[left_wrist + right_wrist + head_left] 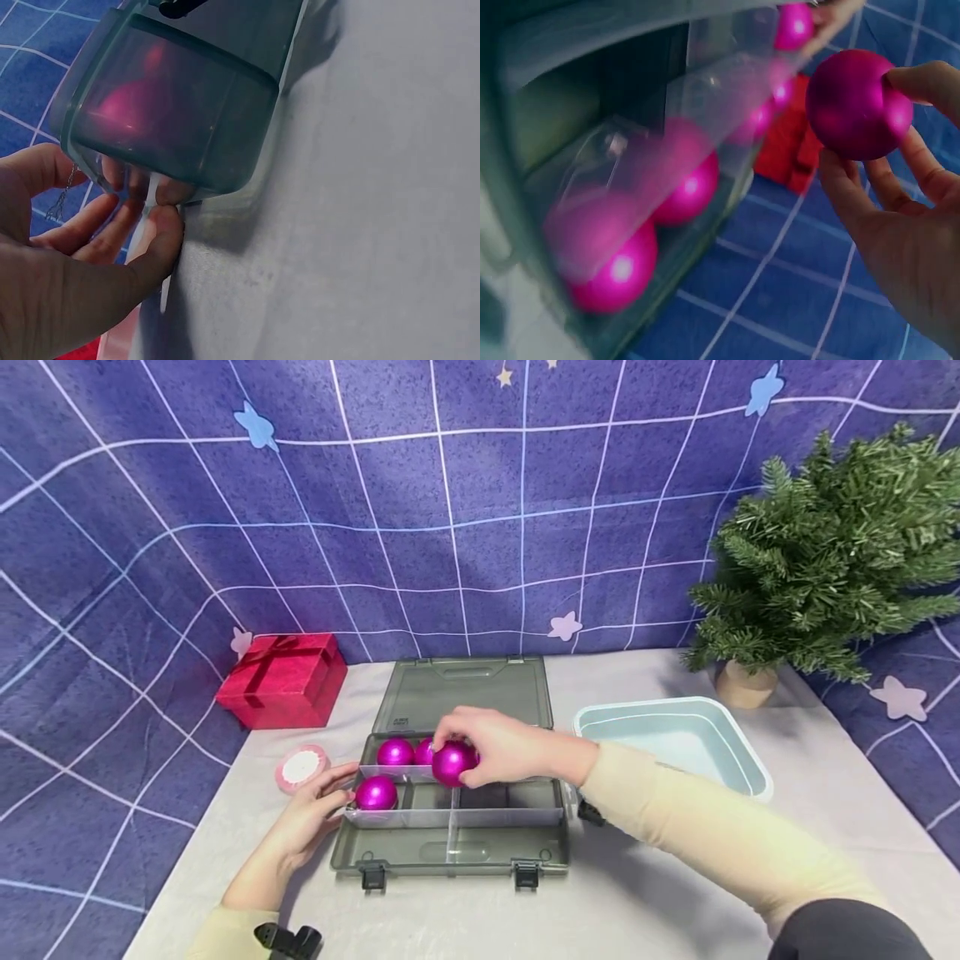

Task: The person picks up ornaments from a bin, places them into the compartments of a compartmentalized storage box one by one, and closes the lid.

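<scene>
My right hand grips a shiny magenta Christmas ball above the divided plastic organizer box. In the right wrist view, fingers and thumb close around that ball, which is apart from the box. My left hand rests against the box's left wall, its fingers touching the side near another magenta ball in the middle row. A silver string hangs by the left fingers in the left wrist view. More magenta balls lie in the back row, partly hidden behind the held one. The box's lid lies open backward.
A red gift box stands at the back left, with a pink-and-white ribbon roll nearer the left hand. To the right are a pale blue tub and a small artificial Christmas tree. A blue patterned cloth hangs behind.
</scene>
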Motion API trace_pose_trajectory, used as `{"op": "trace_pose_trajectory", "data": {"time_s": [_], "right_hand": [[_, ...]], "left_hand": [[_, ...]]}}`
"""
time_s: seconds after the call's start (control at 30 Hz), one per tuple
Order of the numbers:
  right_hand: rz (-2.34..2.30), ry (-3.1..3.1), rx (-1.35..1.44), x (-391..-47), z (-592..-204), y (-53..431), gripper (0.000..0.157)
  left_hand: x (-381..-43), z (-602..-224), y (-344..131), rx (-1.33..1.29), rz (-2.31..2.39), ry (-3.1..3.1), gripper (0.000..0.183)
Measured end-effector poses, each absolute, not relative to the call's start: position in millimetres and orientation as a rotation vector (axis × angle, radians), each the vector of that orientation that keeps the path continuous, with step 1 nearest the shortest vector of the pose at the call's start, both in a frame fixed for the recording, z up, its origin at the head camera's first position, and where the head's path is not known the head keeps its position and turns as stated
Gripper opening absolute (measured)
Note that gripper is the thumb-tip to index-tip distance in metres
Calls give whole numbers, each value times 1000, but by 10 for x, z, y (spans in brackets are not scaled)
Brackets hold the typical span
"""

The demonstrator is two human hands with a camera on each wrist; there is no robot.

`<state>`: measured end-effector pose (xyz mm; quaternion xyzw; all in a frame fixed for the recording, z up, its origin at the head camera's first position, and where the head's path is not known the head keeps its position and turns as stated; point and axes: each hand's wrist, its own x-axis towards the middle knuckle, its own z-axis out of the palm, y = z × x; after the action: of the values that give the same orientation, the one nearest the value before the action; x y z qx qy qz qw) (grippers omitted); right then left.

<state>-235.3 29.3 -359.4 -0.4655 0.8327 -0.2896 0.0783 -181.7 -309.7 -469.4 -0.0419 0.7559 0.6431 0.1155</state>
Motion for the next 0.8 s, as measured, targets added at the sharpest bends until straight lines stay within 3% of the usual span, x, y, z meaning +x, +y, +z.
{"op": "trace_pose_trajectory", "data": {"time_s": [0.37,0.8], "right_hand": [[-612,2425,-1526,-2367,-3804,-133,40],[-345,2412,-1600,-2292,-3916,-228,34]], "left_hand": [[-1808,-4653,-3087,-130,1873,2209,60],[-1806,-4666,-3091,-130,1894,2197,59]]}}
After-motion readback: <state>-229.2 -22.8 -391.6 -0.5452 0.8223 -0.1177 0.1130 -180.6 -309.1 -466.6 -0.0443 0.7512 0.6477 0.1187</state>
